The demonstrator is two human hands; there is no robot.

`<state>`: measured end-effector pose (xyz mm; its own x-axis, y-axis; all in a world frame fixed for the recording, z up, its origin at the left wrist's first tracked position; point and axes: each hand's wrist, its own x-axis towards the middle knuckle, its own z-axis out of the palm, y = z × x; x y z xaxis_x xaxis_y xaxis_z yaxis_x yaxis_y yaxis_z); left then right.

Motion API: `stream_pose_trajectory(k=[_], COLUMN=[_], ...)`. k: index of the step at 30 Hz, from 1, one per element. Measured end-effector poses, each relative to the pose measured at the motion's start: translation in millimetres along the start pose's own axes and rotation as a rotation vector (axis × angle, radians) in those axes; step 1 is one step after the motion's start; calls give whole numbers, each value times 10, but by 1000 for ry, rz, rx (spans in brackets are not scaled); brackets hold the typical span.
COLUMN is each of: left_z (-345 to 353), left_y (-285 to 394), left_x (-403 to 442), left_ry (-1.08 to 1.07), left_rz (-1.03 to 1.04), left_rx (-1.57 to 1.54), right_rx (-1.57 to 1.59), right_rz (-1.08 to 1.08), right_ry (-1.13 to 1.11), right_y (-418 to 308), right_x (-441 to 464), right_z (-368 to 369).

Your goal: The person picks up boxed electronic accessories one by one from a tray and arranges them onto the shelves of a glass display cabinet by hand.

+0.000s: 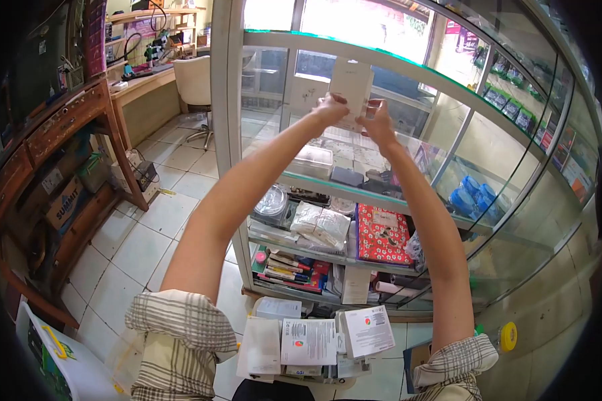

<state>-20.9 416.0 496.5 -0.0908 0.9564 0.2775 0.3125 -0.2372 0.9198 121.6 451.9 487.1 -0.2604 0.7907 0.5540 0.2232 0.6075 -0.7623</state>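
Note:
Both arms reach forward into the glass display cabinet (328, 184). A tall white box (350, 77) with a hanging tab stands upright on the upper shelf, between my hands. My left hand (332, 109) is at the box's lower left, its fingers curled; what they hold, if anything, is hard to make out. At the lower right of the box is my right hand (377, 120), with thumb and fingers apart around its edge. A second pale box (305, 93) stands to the left. Below the hands, a clear-lidded white case (313, 157) lies on the shelf.
White packages (308, 341) are piled low in front of me. Lower shelves hold a red floral box (383, 234), wrapped white packets (320, 225) and books (291, 271). Blue items (473, 196) sit at right. A wooden cabinet (67, 127) and a chair (192, 81) are at left.

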Motion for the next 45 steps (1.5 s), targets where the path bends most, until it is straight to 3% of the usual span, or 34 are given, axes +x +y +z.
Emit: stream_pose_trajectory(k=[2,3,6,10,12,14,16,19,21,24,27,36,40,42,43,45], left_z=[73,111,156,231,214,235,306,412,473,574,581,471,453,446,452,482], left_y=[-35,-64,-148,-525,-616,-629,-627,-796,-922,-1025,-1018,-789,-617,-422,-325,-142], left_x=[31,68,224,725,888,949,996,1263,1348,1164,1036,793,619,344,178,-211], left_ry=[150,180,176,176,188,152,249,105,25,311,380,348,304,358,343,396], left_rz=[49,65,76,100,121,120,206,298,320,394,410,275,230,298,281,437], left_rx=[403,289,334,328,305,280,458,661,762,579,410,463,473,370,373,298], right_rx=[-305,-299,-369,-480,-305,-325,-351,-422,-380,-335,-458,-413,-312,-418,-416,-395], right_rz=[-110,-35,33,-5,103,74,54,88,101,66,-16,49,71,-308,-285,-462], right_ry=[161,173,201,221,226,194,173,168,332,309,218,70,102,151,146,219], right_y=[206,255,401,681,810,823,736,710,773,826,852,637,423,436,355,-16], right_x=[196,267,497,766,943,1004,987,1031,1079,1096,1061,788,545,407,238,-168], right_z=[110,152,221,262,345,380,360,406,452,468,487,375,266,216,194,94])
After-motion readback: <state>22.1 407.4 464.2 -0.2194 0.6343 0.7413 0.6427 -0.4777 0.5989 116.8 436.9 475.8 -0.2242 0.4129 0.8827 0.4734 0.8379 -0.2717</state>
